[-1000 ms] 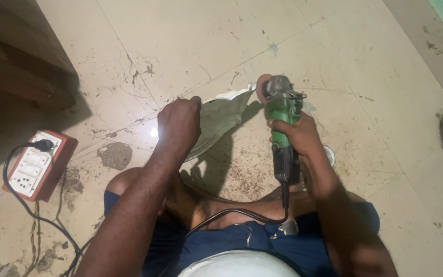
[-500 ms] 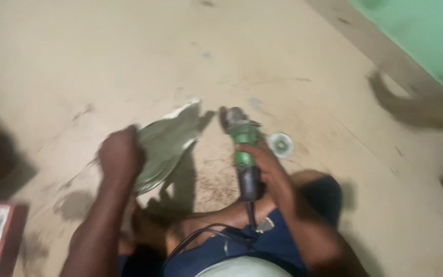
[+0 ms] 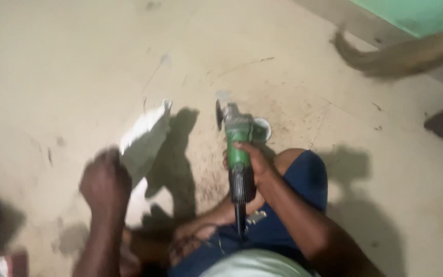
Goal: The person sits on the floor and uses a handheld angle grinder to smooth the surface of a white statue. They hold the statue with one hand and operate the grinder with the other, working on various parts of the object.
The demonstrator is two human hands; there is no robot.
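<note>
While your right hand (image 3: 255, 164) grips the green grinder (image 3: 238, 146), disc fwd, left hand (image 3: 106, 182) holds the tile piece (image 3: 144, 136) just left of it

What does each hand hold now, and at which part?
The right hand grips the green angle grinder around its body. The left hand holds the pale flat piece by its lower end.

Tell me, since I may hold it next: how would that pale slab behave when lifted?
The slab looks stiff, holding its flat shape raised in the left hand. Probably brittle at its thin, jagged corner. Likely fairly light, since one hand lifts it.
</note>
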